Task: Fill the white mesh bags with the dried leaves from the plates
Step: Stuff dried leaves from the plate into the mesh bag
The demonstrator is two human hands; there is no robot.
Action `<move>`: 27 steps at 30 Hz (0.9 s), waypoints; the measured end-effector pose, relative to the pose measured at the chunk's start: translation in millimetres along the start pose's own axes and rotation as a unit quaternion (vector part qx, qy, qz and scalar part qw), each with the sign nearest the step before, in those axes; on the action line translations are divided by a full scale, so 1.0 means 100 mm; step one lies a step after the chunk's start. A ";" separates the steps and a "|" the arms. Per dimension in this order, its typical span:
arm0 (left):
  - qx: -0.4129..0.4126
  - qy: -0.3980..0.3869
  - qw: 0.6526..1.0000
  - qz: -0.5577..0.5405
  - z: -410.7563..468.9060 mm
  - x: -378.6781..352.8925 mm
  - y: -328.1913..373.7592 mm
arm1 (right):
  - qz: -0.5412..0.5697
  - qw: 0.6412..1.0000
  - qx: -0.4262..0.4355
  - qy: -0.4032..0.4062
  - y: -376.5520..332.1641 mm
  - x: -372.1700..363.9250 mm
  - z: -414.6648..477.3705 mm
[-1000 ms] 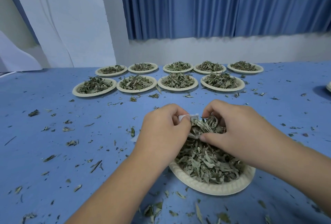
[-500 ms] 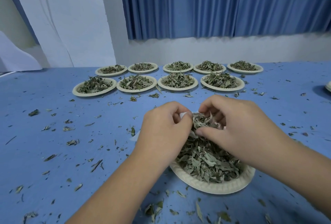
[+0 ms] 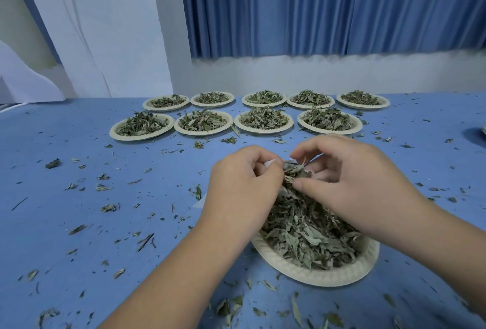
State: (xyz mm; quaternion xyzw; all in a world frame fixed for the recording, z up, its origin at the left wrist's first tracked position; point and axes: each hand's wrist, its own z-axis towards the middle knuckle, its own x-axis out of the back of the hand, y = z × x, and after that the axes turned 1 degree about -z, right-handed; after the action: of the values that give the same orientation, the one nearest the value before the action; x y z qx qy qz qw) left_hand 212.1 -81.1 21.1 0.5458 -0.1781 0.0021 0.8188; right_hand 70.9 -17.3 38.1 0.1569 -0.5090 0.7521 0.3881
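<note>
Though covered in plain blue, counter (image 3: 52, 131): littered across its whole width with small dry bits; runs back to a pale wall.
Loose scraps (image 3: 53, 163): scattered singly over the left half, mostly apart from one another; larger pieces along the near edge, just in front of the near plate.
White panel (image 3: 105, 26): stands behind the counter at far left, beside the curtain.
Back row of plates (image 3: 166, 108): five pale paper plates side by side near the wall, each heaped with leaves.
Front row of plates (image 3: 142, 137): four more, just in front of the back row, likewise heaped; well apart from the hands.
Left hand (image 3: 244, 184): back turned up, fingers curled inward; pinches the white mesh bag between thumb and fingertips, above the far side of the near plate.
White mesh bag (image 3: 271, 163): mostly hidden by the left hand; shows only as a white corner at the fingertips; how full, cannot tell.
Leaf tuft (image 3: 297, 173): crammed between the two hands, touching the visible edge of the bag.
Near plate (image 3: 315, 276): sits on the counter under both wrists, close to the near edge.
Dried leaves (image 3: 310, 236): fill the near plate in a grey-green heap, rising toward the tuft.
Right hand (image 3: 349, 184): fingers bent, thumb and fingertips closed round the leaf tuft, right against the left hand's fingertips.
Blue curtain (image 3: 328, 7): pleated, hangs above the pale wall behind the plates.
Pale sliver (image 3: 484, 128): on the counter, cut off by the right edge; cannot tell what.
</note>
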 end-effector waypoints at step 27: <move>0.045 0.001 0.991 -0.124 -0.03 0.02 0.10 | 0.010 0.999 -0.024 0.043 0.05 -0.01 0.16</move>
State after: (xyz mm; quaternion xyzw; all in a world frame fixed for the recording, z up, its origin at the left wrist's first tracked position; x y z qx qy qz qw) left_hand 212.6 -74.6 29.2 0.6001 -0.1083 -0.0910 0.7874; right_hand 65.3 -33.0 40.7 0.1099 -0.5111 0.7497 0.4059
